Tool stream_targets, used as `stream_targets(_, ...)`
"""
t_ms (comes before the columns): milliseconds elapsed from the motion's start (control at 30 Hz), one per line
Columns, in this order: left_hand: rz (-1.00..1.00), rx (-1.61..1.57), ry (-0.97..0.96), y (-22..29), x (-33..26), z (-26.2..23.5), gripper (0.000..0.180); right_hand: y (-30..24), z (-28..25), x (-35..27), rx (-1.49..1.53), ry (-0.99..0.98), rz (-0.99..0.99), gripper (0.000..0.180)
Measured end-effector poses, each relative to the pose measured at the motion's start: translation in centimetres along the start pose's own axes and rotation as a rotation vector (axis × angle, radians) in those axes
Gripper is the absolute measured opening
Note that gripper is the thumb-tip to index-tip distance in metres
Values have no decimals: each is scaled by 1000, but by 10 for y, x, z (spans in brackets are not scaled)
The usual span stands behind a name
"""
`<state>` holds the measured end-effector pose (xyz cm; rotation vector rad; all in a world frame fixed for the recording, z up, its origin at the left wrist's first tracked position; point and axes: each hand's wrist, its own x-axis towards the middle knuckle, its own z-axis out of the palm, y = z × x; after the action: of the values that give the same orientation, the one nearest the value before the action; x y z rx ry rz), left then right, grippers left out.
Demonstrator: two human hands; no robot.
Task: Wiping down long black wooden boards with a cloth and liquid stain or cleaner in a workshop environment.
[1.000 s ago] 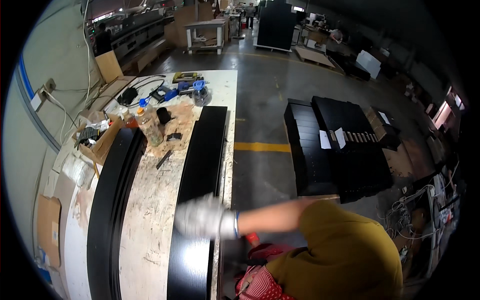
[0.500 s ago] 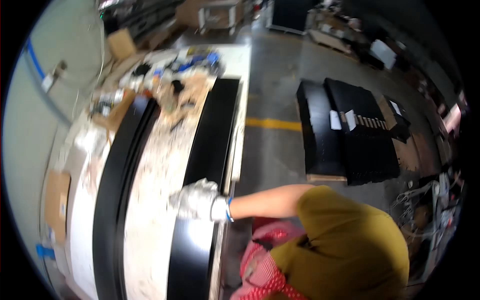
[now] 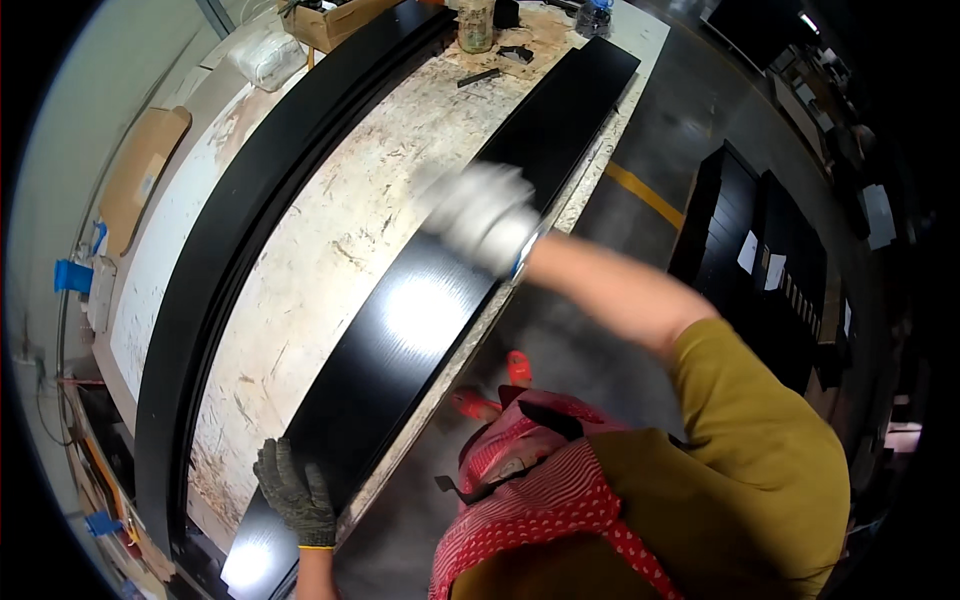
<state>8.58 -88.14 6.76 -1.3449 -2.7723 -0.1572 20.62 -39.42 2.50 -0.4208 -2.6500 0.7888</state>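
Observation:
A long black board [image 3: 415,310] lies along the near edge of the worktable, its glossy face catching bright light. My left hand [image 3: 297,500], in a dark grey knitted glove with a yellow cuff, rests on the board's lower end, fingers stretched out flat over its surface. Farther up the same board is my right hand [image 3: 485,215] in a white glove, smeared by motion. Its fingers cannot be told apart, nor whether a cloth is in them. Beyond a strip of tabletop, several long black boards [image 3: 215,240] lie stacked side by side.
The scuffed white worktable [image 3: 330,220] carries a jar [image 3: 476,25], a dark strip [image 3: 479,77] and a cardboard box [image 3: 335,20] at its far end. A bent cardboard piece [image 3: 150,180] stands by the wall. Black panels [image 3: 735,220] are stacked on the floor at right.
The view has swung toward the table's near end, bringing my left hand on the board into sight. My right hand is still over the board, now more blurred.

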Motion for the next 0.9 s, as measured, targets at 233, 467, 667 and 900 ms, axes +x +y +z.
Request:
stream_targets(233, -91, -187, 24, 0, 14, 4, 51, -85, -30, -36, 76, -108, -209, 15)
stream_targets(467, -40, -47, 59, 10, 3, -20, 56, 64, -102, -22, -347, 462, -131, 2)
stream_targets(667, -62, -125, 108, 50, 13, -39, 56, -64, -9, -57, 172, -11, -380, 20)
stream_targets(900, -31, -172, 121, 44, 19, -48, 55, 2, -30, 23, -160, 335, 475, 13)
